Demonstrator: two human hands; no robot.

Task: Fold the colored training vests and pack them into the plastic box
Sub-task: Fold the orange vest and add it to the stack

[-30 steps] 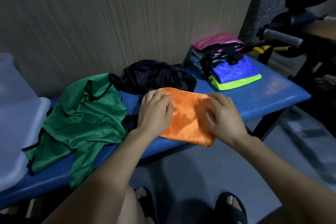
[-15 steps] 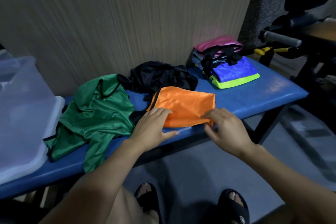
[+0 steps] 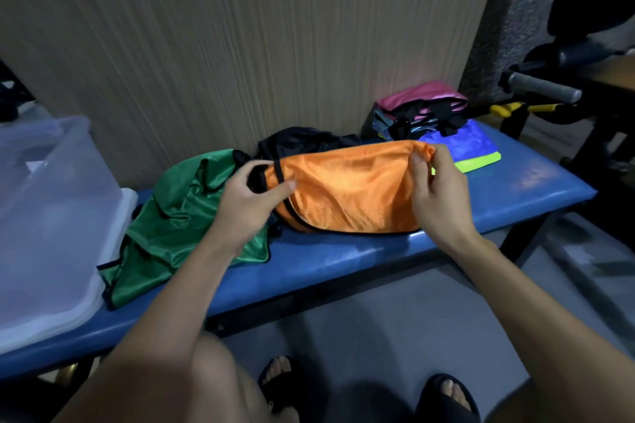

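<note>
A folded orange vest [image 3: 350, 189] with black trim hangs lifted just above the blue bench [image 3: 536, 196]. My left hand [image 3: 245, 204] pinches its left end at the black trim, and my right hand [image 3: 438, 187] pinches its right end. A crumpled green vest [image 3: 178, 216] lies on the bench to the left, with a black vest [image 3: 302, 142] bunched behind it against the wall. The clear plastic box [image 3: 51, 216] stands at the bench's left end. A stack of folded vests [image 3: 446, 129], pink on top and blue and neon yellow below, sits at the back right.
A wood-grain wall panel [image 3: 257, 45] runs right behind the bench. Dark exercise equipment with a grey-gripped bar [image 3: 543, 89] stands to the right of the bench. My sandalled feet [image 3: 443, 395] rest on the grey floor in front of it.
Both hands have lifted the orange vest off the bench, holding it by its two ends. Before, they pressed it flat and gripped its near edge. The view has shifted left, showing more of the box.
</note>
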